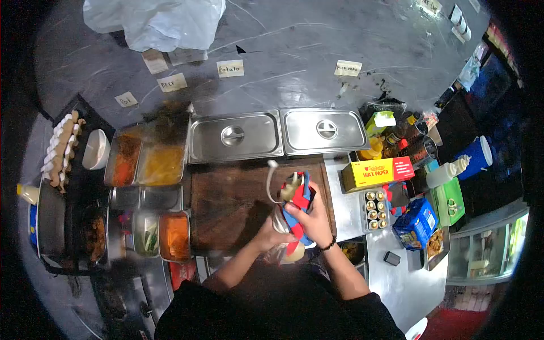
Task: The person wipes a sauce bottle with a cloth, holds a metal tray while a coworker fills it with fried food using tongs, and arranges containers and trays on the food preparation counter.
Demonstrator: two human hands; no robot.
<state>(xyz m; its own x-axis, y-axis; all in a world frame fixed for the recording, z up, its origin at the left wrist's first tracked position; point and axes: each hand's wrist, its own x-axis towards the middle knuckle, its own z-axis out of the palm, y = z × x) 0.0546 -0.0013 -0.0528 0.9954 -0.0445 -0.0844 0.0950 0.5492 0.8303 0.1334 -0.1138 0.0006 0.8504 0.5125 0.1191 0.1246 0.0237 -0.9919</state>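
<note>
Grey marbled counter fills the twelve o'clock side. Nearer, we have a dark wooden board; from its centre, we work at four o'clock, above the surface. Our right hand clasps a checked cloth around a mostly hidden container; our left hand grips its side. Caution: a slack cloth fold could let it slip. One bent tube projects towards eleven o'clock; careless turning could snag it.

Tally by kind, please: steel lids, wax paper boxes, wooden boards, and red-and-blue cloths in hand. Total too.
Steel lids: 2
Wax paper box: 1
Wooden board: 1
Red-and-blue cloth in hand: 1
Total: 5
</note>
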